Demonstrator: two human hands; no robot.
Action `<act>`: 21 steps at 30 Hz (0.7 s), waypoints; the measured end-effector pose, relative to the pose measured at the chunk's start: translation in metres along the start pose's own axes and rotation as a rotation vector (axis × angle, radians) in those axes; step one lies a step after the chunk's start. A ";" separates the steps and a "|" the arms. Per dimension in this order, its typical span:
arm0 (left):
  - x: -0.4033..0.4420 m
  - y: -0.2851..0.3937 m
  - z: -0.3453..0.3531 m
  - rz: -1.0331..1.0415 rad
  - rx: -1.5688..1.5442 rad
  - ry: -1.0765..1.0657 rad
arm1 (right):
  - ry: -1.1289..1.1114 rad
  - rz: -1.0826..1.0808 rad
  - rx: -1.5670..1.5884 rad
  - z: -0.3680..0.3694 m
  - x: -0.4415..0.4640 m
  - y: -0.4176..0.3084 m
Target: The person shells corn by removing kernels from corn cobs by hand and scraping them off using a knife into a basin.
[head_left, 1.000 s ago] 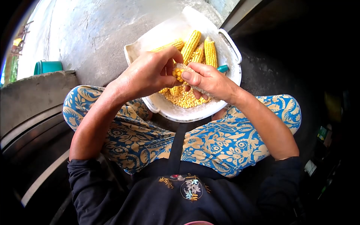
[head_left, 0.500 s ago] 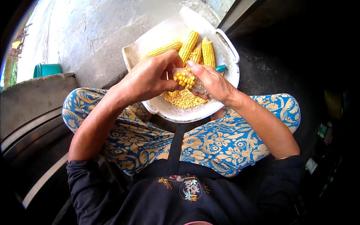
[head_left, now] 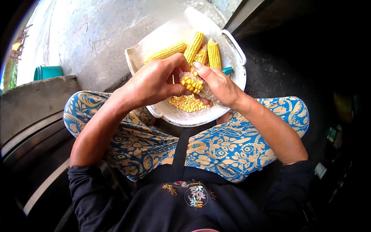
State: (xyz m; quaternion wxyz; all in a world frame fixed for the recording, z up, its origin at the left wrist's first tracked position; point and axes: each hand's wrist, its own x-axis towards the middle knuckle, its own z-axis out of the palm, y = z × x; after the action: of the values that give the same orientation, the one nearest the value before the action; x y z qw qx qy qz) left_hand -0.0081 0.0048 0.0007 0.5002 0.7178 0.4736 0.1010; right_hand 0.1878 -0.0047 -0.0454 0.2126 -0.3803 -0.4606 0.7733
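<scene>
A partly stripped corn cob (head_left: 192, 84) is held between my two hands above a white basin (head_left: 201, 120). Yellow kernels cling to its near end, while whitish bare cob shows beside them and under my right palm; whether that is a second cob I cannot tell. My left hand (head_left: 158, 79) is closed around the cob's left end with curled fingers. From the right, my right hand (head_left: 221, 85) grips it, thumb pressed near the remaining kernels. Below lie loose corn kernels (head_left: 187, 104). Several full ears of corn (head_left: 193, 46) rest at the basin's far side.
A teal-green object (head_left: 227, 70), perhaps a handle, pokes out beside my right hand in the basin. My crossed legs in patterned trousers (head_left: 247, 135) flank the basin. A low concrete ledge (head_left: 38, 102) and a green bucket (head_left: 48, 72) stand to the left.
The cob has shifted and turned slightly between my hands, its kernels a little to the right. My right fingertips underneath have moved slightly left.
</scene>
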 end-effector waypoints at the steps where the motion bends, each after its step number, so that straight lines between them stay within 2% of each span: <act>1: 0.000 0.000 -0.001 -0.001 0.004 -0.008 | -0.001 0.000 0.000 -0.001 -0.001 -0.006; 4: -0.001 0.001 -0.006 -0.012 0.000 -0.016 | -0.114 0.068 0.051 -0.004 -0.003 -0.012; 6: -0.001 0.000 -0.008 -0.023 -0.008 -0.015 | -0.108 -0.015 0.040 -0.005 -0.001 -0.006; 7: -0.001 0.000 -0.008 -0.024 -0.005 -0.013 | -0.174 -0.005 0.001 -0.010 -0.001 -0.008; 11: -0.001 -0.006 -0.006 0.007 0.012 0.012 | -0.140 -0.001 -0.060 -0.008 -0.003 -0.009; 14: 0.000 0.000 -0.008 -0.051 -0.003 -0.007 | -0.083 -0.010 -0.035 -0.006 -0.004 -0.011; 17: 0.001 -0.005 -0.005 -0.020 -0.017 -0.011 | -0.065 0.013 0.042 -0.004 -0.004 -0.011; 21: 0.002 -0.001 -0.006 -0.053 -0.017 -0.021 | -0.060 -0.017 -0.105 -0.002 -0.003 -0.007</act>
State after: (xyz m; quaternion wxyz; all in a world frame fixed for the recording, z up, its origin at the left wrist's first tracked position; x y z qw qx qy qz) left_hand -0.0111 0.0101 0.0016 0.5136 0.7019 0.4863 0.0842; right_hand 0.1916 -0.0021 -0.0382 0.1849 -0.3637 -0.5099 0.7573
